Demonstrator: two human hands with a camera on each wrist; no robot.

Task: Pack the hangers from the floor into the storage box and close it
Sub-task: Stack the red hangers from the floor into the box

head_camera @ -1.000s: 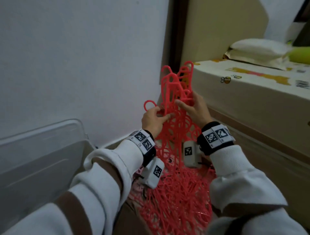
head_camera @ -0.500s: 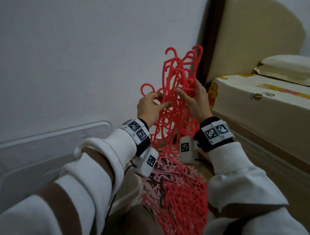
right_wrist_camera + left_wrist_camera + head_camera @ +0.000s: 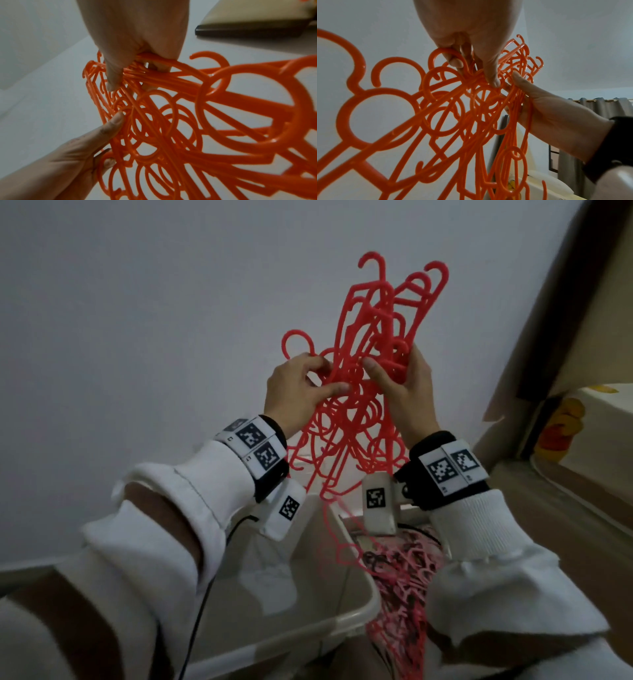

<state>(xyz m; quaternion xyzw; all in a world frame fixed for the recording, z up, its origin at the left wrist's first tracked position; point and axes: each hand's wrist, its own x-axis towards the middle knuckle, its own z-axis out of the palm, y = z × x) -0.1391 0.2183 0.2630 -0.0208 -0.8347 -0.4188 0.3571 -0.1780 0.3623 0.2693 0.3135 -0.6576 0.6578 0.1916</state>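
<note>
Tangled bundle of red-orange hangers [image 3: 363, 392] held raised in front of white wall [image 3: 137, 320], hooks pointing up. Left hand [image 3: 298, 395] curled into bundle's left side, thumb and fingers pinching several strands. Right hand [image 3: 407, 392] clamped on right side, thumb across front, fingers behind. Lower ends trailing down to further hangers below. Translucent storage box [image 3: 308, 621] below wrists, lid not visible.

Storage box [image 3: 356, 607] partly behind sleeves
</note>
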